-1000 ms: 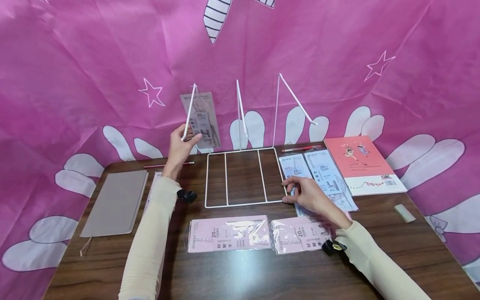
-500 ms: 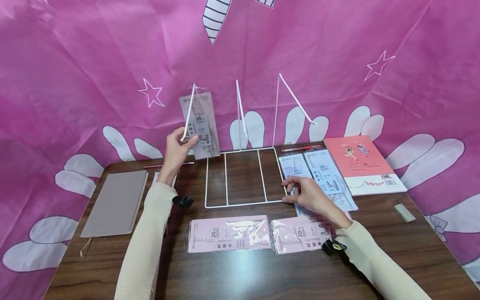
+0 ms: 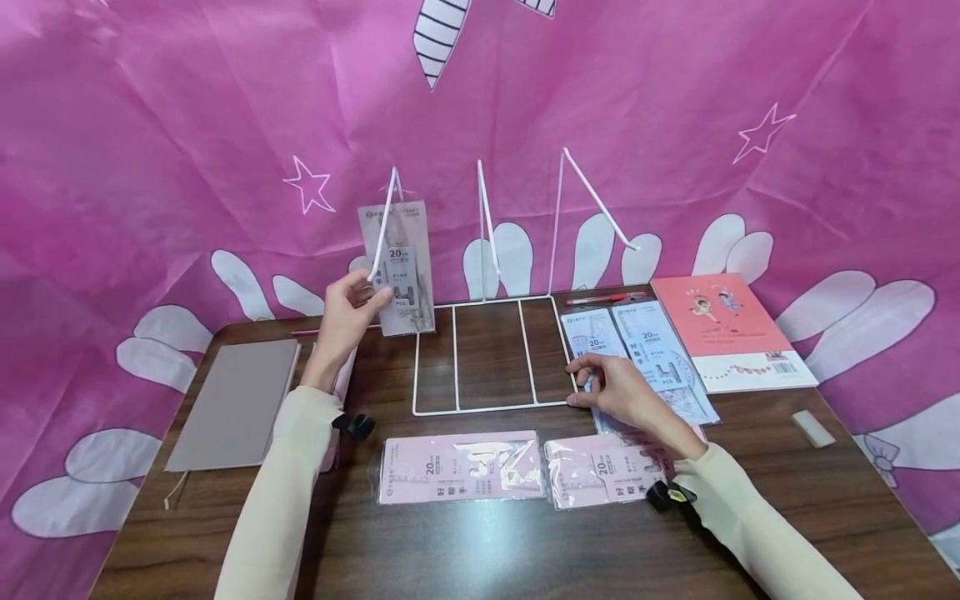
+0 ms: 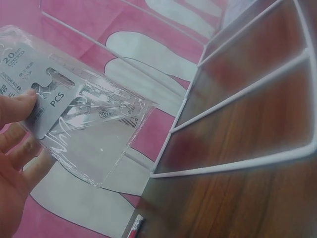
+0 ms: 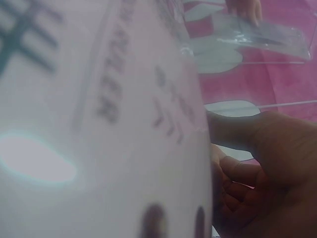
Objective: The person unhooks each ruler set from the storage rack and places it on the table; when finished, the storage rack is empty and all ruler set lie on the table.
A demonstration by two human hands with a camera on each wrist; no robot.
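Note:
My left hand (image 3: 347, 312) pinches a clear-wrapped ruler set (image 3: 405, 292) by its lower left side, thumb in front. The pack stands nearly upright behind the left prong of a white wire display rack (image 3: 456, 358). Its clear top flap meets that prong; whether the hole is round the wire I cannot tell. In the left wrist view, clear rulers show through the pack's wrapper (image 4: 99, 144). My right hand (image 3: 618, 392) grips the rack's base at its front right corner, thumb and curled fingers at the wire. A blurred pack (image 5: 99, 124) hides part of that hand in the right wrist view.
Two pink ruler packs (image 3: 461, 467) (image 3: 600, 471) lie in front of the rack, and blue packs (image 3: 656, 346) on its right. Further right are a coral book (image 3: 720, 317) and an eraser (image 3: 812, 429). A grey notebook (image 3: 232, 400) and a pencil (image 3: 303, 333) lie left. A red pen (image 3: 607, 297) lies behind.
My left hand has brought the ruler set down and nearer along the left prong, and its lower edge now overlaps the rack's base. The right hand has stayed at the corner.

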